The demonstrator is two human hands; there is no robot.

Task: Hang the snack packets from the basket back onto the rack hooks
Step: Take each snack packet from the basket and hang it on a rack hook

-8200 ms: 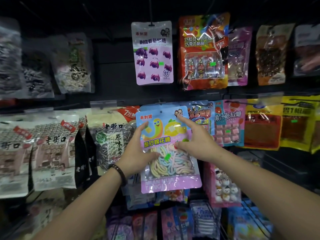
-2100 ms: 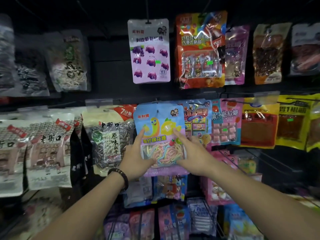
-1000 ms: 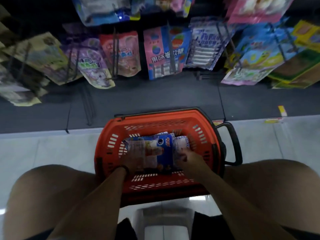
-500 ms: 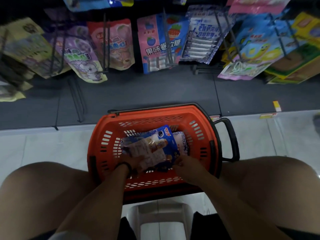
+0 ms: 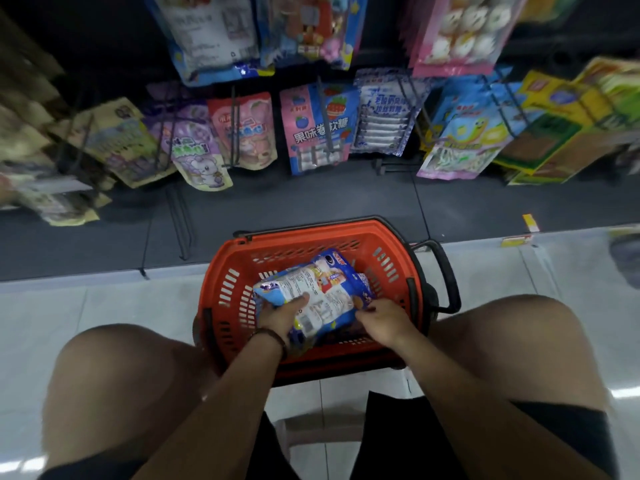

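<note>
An orange basket (image 5: 239,268) stands on the floor between my knees. Inside it my left hand (image 5: 280,315) grips a blue and white snack packet (image 5: 313,292), back side up, thumb on top, tilted up out of the basket. My right hand (image 5: 382,318) pinches the packet's near right edge. More blue packets (image 5: 362,284) lie underneath, mostly hidden. Above hangs the rack with rows of packets on wire hooks (image 5: 322,109).
The rack's dark base shelf (image 5: 311,199) runs just beyond the basket. The basket's black handle (image 5: 446,275) sticks out to the right. A pink and blue candy packet (image 5: 317,129) and a purple one (image 5: 194,150) hang lowest. My bare knees flank the basket on the white tile floor.
I turned from the rack, where both hands hung a pastel candy packet, down to the basket. In the last second the blue and white packet has been lifted and tilted up.
</note>
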